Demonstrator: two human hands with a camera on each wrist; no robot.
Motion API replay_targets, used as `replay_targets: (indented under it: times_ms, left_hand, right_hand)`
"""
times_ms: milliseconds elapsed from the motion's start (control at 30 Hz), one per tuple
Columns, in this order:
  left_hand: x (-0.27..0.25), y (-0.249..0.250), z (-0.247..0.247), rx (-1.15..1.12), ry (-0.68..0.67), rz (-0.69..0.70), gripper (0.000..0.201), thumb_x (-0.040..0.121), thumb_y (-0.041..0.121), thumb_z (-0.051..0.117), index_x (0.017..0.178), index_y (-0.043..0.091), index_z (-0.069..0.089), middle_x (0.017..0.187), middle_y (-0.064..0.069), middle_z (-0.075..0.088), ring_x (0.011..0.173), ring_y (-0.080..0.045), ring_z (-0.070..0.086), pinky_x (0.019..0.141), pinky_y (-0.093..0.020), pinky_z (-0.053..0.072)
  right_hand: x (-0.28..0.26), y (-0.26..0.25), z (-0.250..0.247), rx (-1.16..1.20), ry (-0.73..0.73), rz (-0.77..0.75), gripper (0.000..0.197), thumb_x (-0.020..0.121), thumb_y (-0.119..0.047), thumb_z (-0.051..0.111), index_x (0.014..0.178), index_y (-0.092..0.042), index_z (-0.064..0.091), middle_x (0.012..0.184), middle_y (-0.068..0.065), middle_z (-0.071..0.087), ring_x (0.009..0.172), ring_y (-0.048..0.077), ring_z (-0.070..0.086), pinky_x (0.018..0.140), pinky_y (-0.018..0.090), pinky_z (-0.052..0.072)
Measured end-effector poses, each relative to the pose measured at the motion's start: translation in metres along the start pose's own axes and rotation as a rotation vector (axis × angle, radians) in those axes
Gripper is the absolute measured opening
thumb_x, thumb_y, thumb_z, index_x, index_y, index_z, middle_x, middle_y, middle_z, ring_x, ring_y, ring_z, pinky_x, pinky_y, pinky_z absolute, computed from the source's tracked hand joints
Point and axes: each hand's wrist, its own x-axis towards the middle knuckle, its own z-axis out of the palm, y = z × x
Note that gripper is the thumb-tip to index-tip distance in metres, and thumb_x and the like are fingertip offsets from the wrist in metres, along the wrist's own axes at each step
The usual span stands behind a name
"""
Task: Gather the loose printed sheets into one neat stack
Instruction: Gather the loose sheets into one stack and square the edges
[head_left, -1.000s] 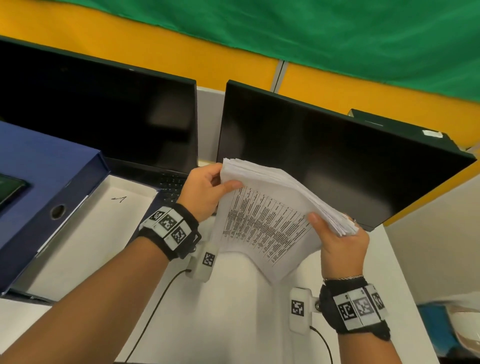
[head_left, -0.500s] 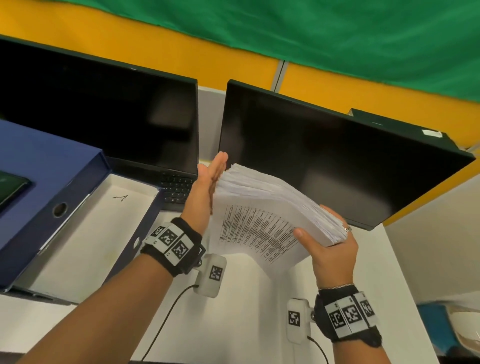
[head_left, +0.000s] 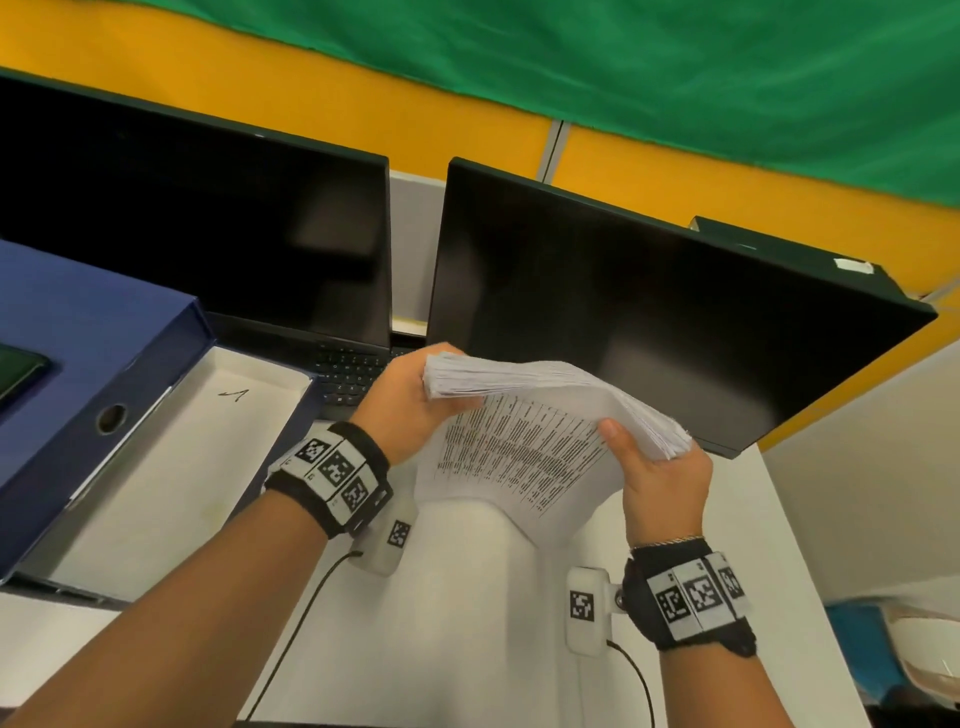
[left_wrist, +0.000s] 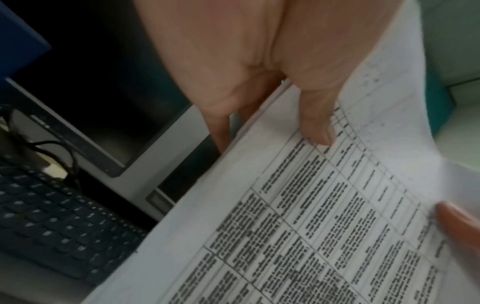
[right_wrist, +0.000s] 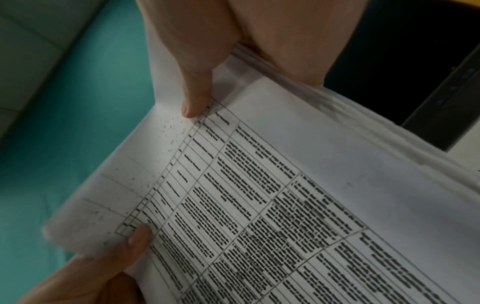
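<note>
A thick stack of printed sheets (head_left: 524, 441) with table text hangs in the air above the white desk (head_left: 467, 623), in front of the right monitor. My left hand (head_left: 410, 400) grips its left end, thumb on the printed face and fingers behind. My right hand (head_left: 660, 473) grips the right end the same way. The stack bows, its lower corner drooping toward the desk. In the left wrist view the left thumb (left_wrist: 317, 131) presses the sheets (left_wrist: 324, 226). In the right wrist view the right thumb (right_wrist: 194, 98) lies on the sheets (right_wrist: 285, 205).
Two dark monitors (head_left: 649, 322) stand at the back with a black keyboard (head_left: 353, 374) below them. A blue box file (head_left: 78, 364) lies open at the left, beside its white tray (head_left: 182, 467). The desk edge runs along the right.
Half a second ago my left hand was flat against the stack's left edge. Now it grips that end again. The stack has shifted slightly.
</note>
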Motion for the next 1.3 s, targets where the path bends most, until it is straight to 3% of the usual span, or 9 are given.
replay_targets:
  times_ms: [267, 467, 600, 733, 833, 933, 1100, 1233, 1300]
  left_hand:
    - [-0.017, -0.004, 0.019, -0.461, 0.18, -0.032, 0.045, 0.077, 0.044, 0.071, 0.115, 0.03, 0.051, 0.11, -0.002, 0.061, 0.097, -0.019, 0.067, 0.07, -0.025, 0.057]
    - [-0.004, 0.012, 0.022, -0.436, 0.338, -0.015, 0.034, 0.084, 0.046, 0.049, 0.105, 0.02, 0.057, 0.099, 0.005, 0.06, 0.087, -0.005, 0.061, 0.065, -0.015, 0.051]
    - [0.002, 0.014, 0.025, -0.338, 0.426, -0.016, 0.014, 0.093, 0.025, 0.053, 0.104, 0.018, 0.059, 0.096, 0.01, 0.058, 0.082, 0.009, 0.056, 0.066, -0.005, 0.045]
    - [0.008, 0.018, 0.024, -0.316, 0.469, -0.05, 0.022, 0.091, 0.031, 0.048, 0.104, 0.019, 0.061, 0.098, 0.008, 0.061, 0.089, 0.002, 0.057, 0.075, -0.01, 0.044]
    - [0.008, 0.019, 0.019, -0.387, 0.384, -0.077, 0.032, 0.087, 0.035, 0.056, 0.118, 0.028, 0.051, 0.109, 0.0, 0.06, 0.096, -0.014, 0.062, 0.078, -0.025, 0.054]
    - [0.007, 0.014, 0.016, -0.424, 0.171, -0.094, 0.059, 0.082, 0.016, 0.075, 0.125, 0.032, 0.038, 0.111, -0.001, 0.056, 0.097, -0.02, 0.065, 0.074, -0.028, 0.059]
    - [0.01, 0.016, 0.009, -0.298, 0.155, -0.121, 0.061, 0.083, 0.02, 0.075, 0.126, 0.034, 0.035, 0.115, 0.003, 0.056, 0.107, -0.022, 0.064, 0.078, -0.023, 0.057]
    - [0.01, 0.04, -0.01, 0.466, 0.305, 0.215, 0.094, 0.063, 0.054, 0.083, 0.141, 0.039, 0.033, 0.137, 0.009, 0.043, 0.128, -0.017, 0.036, 0.107, -0.034, 0.029]
    - [0.012, 0.052, -0.009, 0.72, 0.158, 0.273, 0.066, 0.071, 0.058, 0.075, 0.128, 0.038, 0.05, 0.126, 0.012, 0.054, 0.123, -0.017, 0.046, 0.103, -0.039, 0.032]
  right_hand:
    - [-0.004, -0.002, 0.011, 0.057, 0.126, -0.089, 0.025, 0.091, -0.012, 0.066, 0.109, -0.028, 0.063, 0.09, -0.022, 0.069, 0.086, 0.004, 0.069, 0.067, 0.022, 0.058]
    - [0.002, -0.004, 0.024, 0.098, 0.242, -0.103, 0.019, 0.097, -0.019, 0.056, 0.106, -0.034, 0.064, 0.094, -0.009, 0.073, 0.089, 0.018, 0.071, 0.071, 0.031, 0.059]
    - [0.001, -0.003, 0.027, 0.039, 0.243, -0.128, 0.024, 0.095, -0.016, 0.061, 0.101, -0.039, 0.064, 0.094, -0.011, 0.072, 0.093, 0.018, 0.07, 0.079, 0.041, 0.06]
    - [0.0, -0.006, 0.026, 0.049, 0.205, -0.16, 0.034, 0.091, -0.007, 0.066, 0.115, -0.03, 0.058, 0.104, 0.001, 0.069, 0.097, 0.018, 0.069, 0.078, 0.032, 0.06]
    - [-0.001, 0.002, 0.019, 0.01, 0.137, -0.091, 0.071, 0.074, -0.007, 0.082, 0.132, -0.027, 0.047, 0.11, -0.007, 0.064, 0.098, 0.012, 0.068, 0.076, 0.023, 0.059]
    - [0.002, 0.015, 0.019, -0.013, 0.137, 0.073, 0.054, 0.071, -0.016, 0.086, 0.116, -0.034, 0.061, 0.107, -0.01, 0.068, 0.095, 0.013, 0.07, 0.076, 0.031, 0.062]
    - [0.014, 0.011, 0.024, -0.003, 0.096, 0.087, 0.031, 0.076, -0.01, 0.082, 0.095, -0.031, 0.07, 0.088, -0.014, 0.076, 0.087, 0.009, 0.074, 0.082, 0.04, 0.061]
    - [0.021, -0.021, 0.027, -0.233, -0.067, -0.165, 0.023, 0.079, -0.017, 0.081, 0.099, -0.023, 0.071, 0.09, -0.012, 0.074, 0.087, 0.005, 0.072, 0.08, 0.029, 0.06]
    - [0.021, -0.034, 0.038, -0.455, -0.162, -0.351, 0.013, 0.081, -0.022, 0.08, 0.091, -0.017, 0.072, 0.081, -0.007, 0.072, 0.076, 0.013, 0.07, 0.07, 0.039, 0.059]
